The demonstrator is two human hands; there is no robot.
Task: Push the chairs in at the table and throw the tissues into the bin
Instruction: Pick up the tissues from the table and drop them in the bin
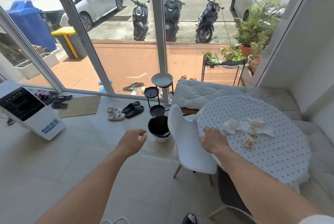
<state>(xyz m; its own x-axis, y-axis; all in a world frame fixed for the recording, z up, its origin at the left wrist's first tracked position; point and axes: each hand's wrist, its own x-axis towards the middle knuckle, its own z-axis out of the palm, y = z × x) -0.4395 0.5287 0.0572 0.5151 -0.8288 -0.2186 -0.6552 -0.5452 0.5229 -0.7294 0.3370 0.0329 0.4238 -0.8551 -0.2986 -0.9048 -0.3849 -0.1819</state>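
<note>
Your right hand [213, 139] lies flat and open on the edge of the polka-dot surface [271, 160], touching the white chair [188, 149] pushed against it. Your left hand [132, 139] hovers over the floor with an empty, loosely curled grip. Crumpled tissues [248, 129] lie on the surface; the bin [159, 128] stands just beside the chair.
</note>
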